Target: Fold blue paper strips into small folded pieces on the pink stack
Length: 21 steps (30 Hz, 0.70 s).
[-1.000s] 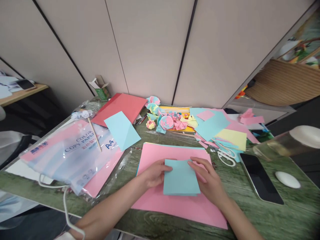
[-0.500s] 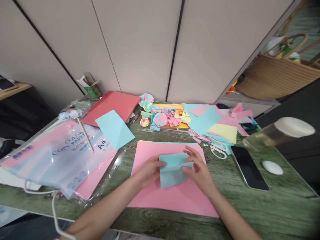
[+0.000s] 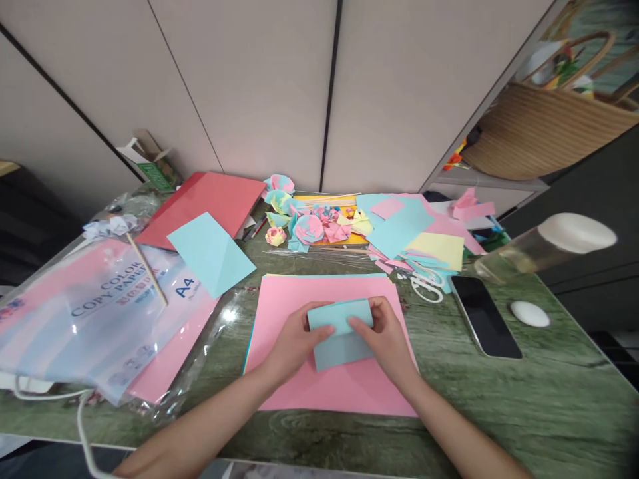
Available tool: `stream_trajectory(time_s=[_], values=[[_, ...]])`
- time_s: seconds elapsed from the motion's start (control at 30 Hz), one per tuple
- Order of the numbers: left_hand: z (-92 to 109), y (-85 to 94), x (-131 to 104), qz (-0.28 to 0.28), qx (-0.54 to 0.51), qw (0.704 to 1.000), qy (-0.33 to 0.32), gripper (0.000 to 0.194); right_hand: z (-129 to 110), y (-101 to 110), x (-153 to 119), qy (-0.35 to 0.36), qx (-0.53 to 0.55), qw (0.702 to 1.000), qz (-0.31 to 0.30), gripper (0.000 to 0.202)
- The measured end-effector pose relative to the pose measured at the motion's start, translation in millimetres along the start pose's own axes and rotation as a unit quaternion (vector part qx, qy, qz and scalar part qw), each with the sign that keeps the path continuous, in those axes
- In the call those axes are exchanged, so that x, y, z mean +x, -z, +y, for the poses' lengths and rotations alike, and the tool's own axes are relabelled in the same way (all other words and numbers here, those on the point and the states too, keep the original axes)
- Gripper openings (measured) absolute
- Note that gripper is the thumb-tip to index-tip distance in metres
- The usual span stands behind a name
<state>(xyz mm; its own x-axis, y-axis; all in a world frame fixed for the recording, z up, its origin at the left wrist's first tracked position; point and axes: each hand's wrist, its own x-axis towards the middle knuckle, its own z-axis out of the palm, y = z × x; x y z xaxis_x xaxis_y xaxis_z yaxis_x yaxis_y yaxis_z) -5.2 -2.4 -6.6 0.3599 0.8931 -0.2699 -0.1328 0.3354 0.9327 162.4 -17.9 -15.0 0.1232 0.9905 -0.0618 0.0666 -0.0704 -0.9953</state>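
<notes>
A small light blue paper (image 3: 341, 351) with a crease across it is held above a stack of pink sheets (image 3: 299, 392). My left hand (image 3: 298, 339) pinches its left edge, thumb on the front and fingers behind. At its right edge my right hand (image 3: 385, 332) grips it the same way, the thumb near the crease. The upper part of the paper is tilted against the lower part. Folded paper flowers (image 3: 309, 229) in pink, blue and yellow lie behind the stack.
Left are a plastic paper pack (image 3: 124, 313), a light blue sheet (image 3: 212, 256) and a red folder (image 3: 204, 199). To the right lie white scissors (image 3: 426, 287), a phone (image 3: 485, 316), a white oval object (image 3: 530, 313) and a bottle (image 3: 519, 249).
My right hand has closed on the paper's right edge, its raised fingers now curled behind. The paper's upper part now shows a straight top edge. The whole view has shifted slightly.
</notes>
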Motion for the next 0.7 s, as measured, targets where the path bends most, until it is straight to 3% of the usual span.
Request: stream_trajectory(time_s=[0.13, 0.23, 0.33, 0.37, 0.43, 0.5, 0.6, 0.67, 0.7], values=[[-3.1, -0.5, 2.6, -0.016, 0.002, 1.000, -0.002, 0.038, 1.9, -0.4, 1.2, -0.018, 0.021, 1.000, -0.010, 0.046], [-5.0, 1.1, 4.4, -0.013, 0.001, 1.000, 0.009, 0.038, 3.8, 5.2, 4.3, -0.010, -0.021, 1.000, -0.018, 0.041], [-8.5, 3.0, 5.6, 0.004, 0.040, 0.999, 0.018, 0.037, 2.2, 14.0, 1.1, 0.041, -0.154, 0.987, -0.025, 0.031], [-9.7, 3.5, 5.9, 0.006, 0.063, 0.998, 0.018, 0.036, 1.1, 16.5, -2.6, 0.078, -0.223, 0.971, -0.025, 0.029], [-11.4, 4.1, 6.5, 0.006, 0.119, 0.993, 0.011, 0.033, 0.5, 19.2, -13.8, 0.176, -0.368, 0.913, -0.023, 0.031], [-12.4, 4.5, 6.1, 0.012, 0.181, 0.983, -0.004, 0.031, 4.1, 17.9, -27.0, 0.258, -0.459, 0.847, -0.073, 0.033], [-13.0, 4.9, -0.2, 0.022, 0.293, 0.955, -0.043, 0.034, 17.6, 11.4, -42.4, 0.264, -0.551, 0.779, -0.144, 0.044], [-13.7, 4.6, -9.8, 0.026, 0.419, 0.901, -0.109, 0.042, 27.2, 7.7, -47.0, 0.257, -0.576, 0.758, -0.164, 0.047], [-14.4, 4.1, -15.9, 0.028, 0.502, 0.848, -0.166, 0.045, 30.8, 6.7, -47.9, 0.256, -0.582, 0.754, -0.168, 0.047]])
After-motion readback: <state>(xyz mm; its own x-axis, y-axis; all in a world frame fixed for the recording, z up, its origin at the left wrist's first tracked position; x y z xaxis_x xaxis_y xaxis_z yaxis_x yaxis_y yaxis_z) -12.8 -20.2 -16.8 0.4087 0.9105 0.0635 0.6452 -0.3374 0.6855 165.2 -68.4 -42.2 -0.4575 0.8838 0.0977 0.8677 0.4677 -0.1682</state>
